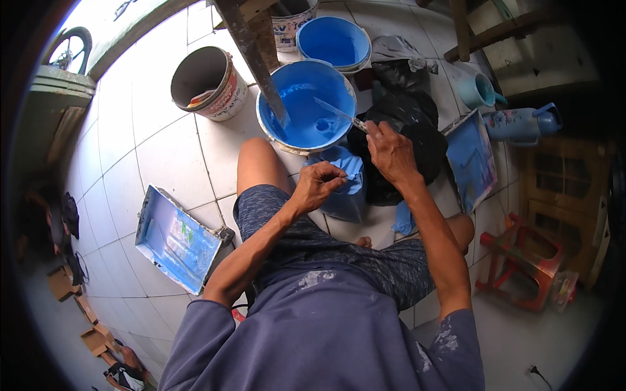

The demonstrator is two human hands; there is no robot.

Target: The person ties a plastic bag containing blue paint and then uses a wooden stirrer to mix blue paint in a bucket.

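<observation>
My right hand (392, 153) grips the handle of a narrow metal blade (332, 109), which angles over a white-rimmed bucket of blue paint (297, 127). My left hand (316, 182) is closed in a pinch on the top of a light blue bag (342, 208), just below the bucket, between my legs. A long, paint-smeared board (251, 62) leans down into the paint. Black plastic bags (411, 156) lie crumpled to the right of my hands.
Paint trays (179, 238) (473, 159) flank me. Buckets (205, 88) (332, 42) stand ahead. A teal pitcher (476, 91), blue flask (515, 125), red stool (521, 254) and wooden cabinet (561, 189) are right. Other people (127, 368) and cardboard (62, 283) are at far left.
</observation>
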